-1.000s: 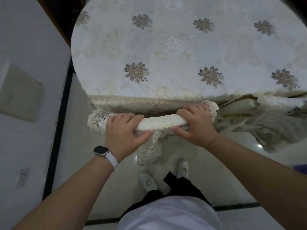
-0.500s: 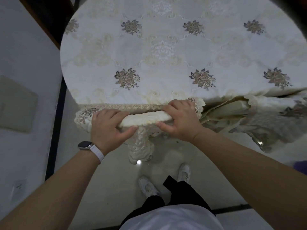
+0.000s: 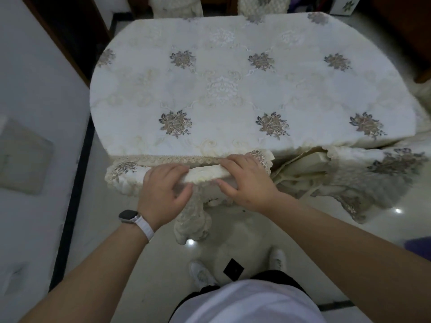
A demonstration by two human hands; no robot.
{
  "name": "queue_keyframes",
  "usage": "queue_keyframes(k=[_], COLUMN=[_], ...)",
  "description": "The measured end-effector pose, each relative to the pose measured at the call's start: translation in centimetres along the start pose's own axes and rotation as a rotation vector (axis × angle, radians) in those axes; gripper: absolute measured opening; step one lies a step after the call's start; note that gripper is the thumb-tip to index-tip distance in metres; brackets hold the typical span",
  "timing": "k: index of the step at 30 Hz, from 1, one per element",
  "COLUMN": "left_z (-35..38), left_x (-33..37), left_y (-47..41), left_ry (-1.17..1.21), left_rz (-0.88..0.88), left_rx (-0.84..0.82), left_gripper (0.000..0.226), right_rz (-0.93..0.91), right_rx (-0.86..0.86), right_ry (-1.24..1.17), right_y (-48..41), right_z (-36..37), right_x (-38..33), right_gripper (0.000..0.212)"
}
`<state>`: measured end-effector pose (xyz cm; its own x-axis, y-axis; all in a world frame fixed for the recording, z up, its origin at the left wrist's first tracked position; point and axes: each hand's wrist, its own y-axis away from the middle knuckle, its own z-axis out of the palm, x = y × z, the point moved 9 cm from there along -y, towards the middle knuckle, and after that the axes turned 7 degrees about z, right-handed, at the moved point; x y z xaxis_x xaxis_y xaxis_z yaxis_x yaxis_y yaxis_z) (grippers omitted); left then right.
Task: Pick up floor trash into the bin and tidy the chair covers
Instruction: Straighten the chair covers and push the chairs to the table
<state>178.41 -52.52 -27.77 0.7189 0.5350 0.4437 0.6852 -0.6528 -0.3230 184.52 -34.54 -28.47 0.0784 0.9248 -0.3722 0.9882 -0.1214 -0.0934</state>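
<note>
Since the earlier frame the view is being pulled back and up, so more of the bench (image 3: 233, 89) is being shown, with two covered chair backs (image 3: 177, 5) now being seen at its far edge; both hands are being kept on the same spot. A chair cover (image 3: 205, 172) is being gripped along the top rail of the near chair, tucked right against the bench edge. Left hand (image 3: 163, 194) is being clamped on the cover, fingers (image 3: 168, 171) curled over the top, thumb under. Right hand (image 3: 247, 180) is being clamped on it likewise, just beside the left. A lace tie (image 3: 193, 220) is being left hanging below the rail. Another cover (image 3: 373, 173) is being seen crumpled on the chair at the right. A watch (image 3: 130, 216) is being worn on the left wrist.
</note>
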Motion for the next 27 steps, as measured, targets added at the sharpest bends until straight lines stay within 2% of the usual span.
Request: queue_keyframes(k=[9, 17, 27], left_z=[4.0, 11.8, 20.8], left_x=[10.8, 20.8, 31.8], left_y=[-4.1, -11.5, -17.1], left_ry=[0.015, -0.001, -0.028], left_rz=[0.129, 0.172, 0.263], left_rx=[0.02, -0.11, -0.199], left_gripper=[0.039, 0.042, 0.044], right_rz=[-0.01, 0.08, 0.16], right_rx=[0.082, 0.164, 0.216], right_ry=[0.12, 0.213, 0.231], right_y=[1.9, 5.4, 10.4], right_z=[-6.1, -13.1, -17.7], right_x=[8.4, 21.2, 33.7], right_gripper=[0.049, 0.047, 0.044])
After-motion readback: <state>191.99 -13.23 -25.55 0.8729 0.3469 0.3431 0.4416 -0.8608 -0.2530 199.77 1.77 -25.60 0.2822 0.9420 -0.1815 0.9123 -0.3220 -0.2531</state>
